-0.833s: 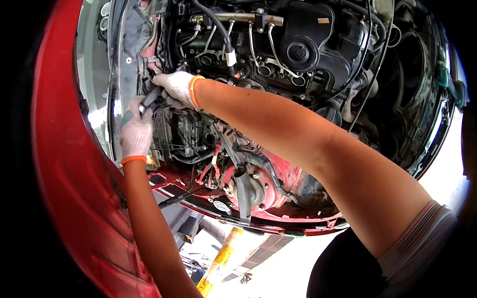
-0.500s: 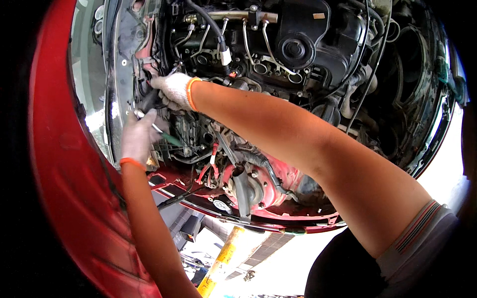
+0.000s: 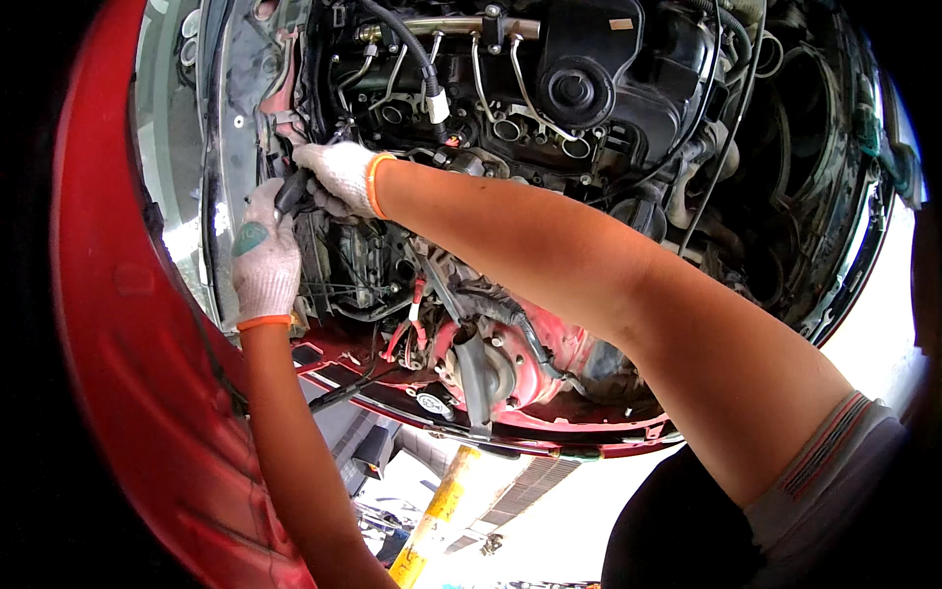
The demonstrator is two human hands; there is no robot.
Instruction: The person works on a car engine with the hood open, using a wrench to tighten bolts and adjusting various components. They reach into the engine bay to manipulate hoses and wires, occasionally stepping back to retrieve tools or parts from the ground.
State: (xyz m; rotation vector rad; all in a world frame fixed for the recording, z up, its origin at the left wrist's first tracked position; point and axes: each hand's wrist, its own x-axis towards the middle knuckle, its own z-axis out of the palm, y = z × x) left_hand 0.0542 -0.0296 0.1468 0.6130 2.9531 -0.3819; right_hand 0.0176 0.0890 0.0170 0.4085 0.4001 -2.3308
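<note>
Keep the right hand (image 3: 339,179) steady, its fingers curled round the black part (image 3: 291,192) near the left edge of the engine bay (image 3: 628,430). Match the left hand (image 3: 265,240) to that angle: it is half-closed against the part's lower end, though whether it grips anything I cannot tell. Red bodywork (image 3: 118,344) flanks the bay; beyond the lower edge, a yellow post (image 3: 440,506) meets bright floor (image 3: 549,520).

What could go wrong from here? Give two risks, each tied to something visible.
1. The black part between the left hand and the right hand could slip and drop among the crowded engine parts, where it may be hard to retrieve.
2. The bare right forearm crosses over exposed engine parts, so a sudden jerk might scrape it.
</note>
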